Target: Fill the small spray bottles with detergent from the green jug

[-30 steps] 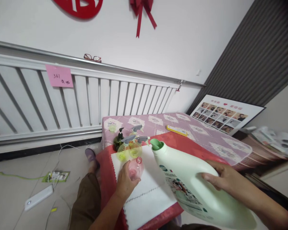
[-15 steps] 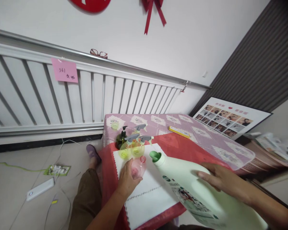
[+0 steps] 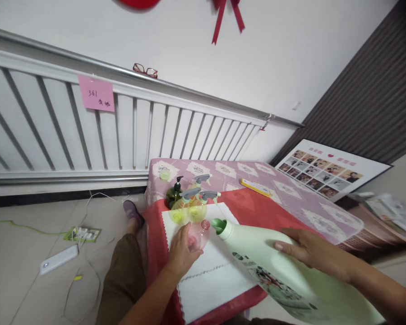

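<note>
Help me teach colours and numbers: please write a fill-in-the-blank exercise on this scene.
1. The left hand holds a small bottle coloured ____.
2. The right hand holds a large jug coloured pale ____.
3. The paper note bears the number ____.
4. The white mat lies on the ____ cloth.

Missing words: pink; green; 361; red.

The spout (image 3: 218, 225) of the pale green jug (image 3: 257, 246) has come down closer to the pink bottle (image 3: 199, 235).

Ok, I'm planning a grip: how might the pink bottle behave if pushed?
The pink bottle is see-through and smaller than the pale green jug, so it is probably light. Its smooth, shiny sides may be slippery. Its rounded body might roll if knocked over.
</note>
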Motion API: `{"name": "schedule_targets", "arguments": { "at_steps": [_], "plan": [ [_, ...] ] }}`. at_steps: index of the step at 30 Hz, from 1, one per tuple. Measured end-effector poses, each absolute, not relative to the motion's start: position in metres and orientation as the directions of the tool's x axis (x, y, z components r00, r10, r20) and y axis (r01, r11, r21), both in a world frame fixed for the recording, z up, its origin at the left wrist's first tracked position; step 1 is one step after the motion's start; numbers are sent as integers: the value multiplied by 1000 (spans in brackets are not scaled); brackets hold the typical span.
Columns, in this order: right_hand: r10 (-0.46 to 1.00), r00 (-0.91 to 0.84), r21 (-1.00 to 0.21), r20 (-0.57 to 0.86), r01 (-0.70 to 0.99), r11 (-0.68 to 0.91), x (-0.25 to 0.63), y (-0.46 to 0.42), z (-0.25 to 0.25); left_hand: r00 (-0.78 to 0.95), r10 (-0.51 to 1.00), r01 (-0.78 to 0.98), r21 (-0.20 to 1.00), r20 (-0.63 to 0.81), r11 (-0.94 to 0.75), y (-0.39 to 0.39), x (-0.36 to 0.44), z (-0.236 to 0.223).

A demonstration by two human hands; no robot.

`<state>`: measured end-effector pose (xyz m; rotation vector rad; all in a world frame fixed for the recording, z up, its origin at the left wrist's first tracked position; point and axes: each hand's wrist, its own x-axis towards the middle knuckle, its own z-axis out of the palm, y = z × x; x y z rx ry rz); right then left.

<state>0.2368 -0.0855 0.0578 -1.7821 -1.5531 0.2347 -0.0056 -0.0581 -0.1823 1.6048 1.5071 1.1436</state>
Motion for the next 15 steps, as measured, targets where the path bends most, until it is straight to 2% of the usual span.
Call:
{"name": "schedule_targets", "arguments": {
  "at_steps": [4,5,7,9,10,15],
  "plan": [
    [918,195,-517,345,856,12,231,-84,56,-41,985,433,891,170,-135,-58,-6,-183],
    [942,158,-484,296,875,5,232,-82,58,-42,985,436,890,169,-134,-58,-6,-184],
    [997,28,-416,66,909,2,238,-77,66,-43,985,436,890,168,-133,-58,-6,-184],
    [976,-101,-357,-194,934,25,245,-70,77,-43,985,429,893,169,-134,-58,-6,-184],
    [953,-134,-332,-270,942,39,247,-68,81,-43,985,425,895,170,-136,-58,-6,-184],
    [938,-130,-271,-320,962,41,248,-62,89,-39,984,422,896,171,-139,-58,-7,-183]
  ]
}}
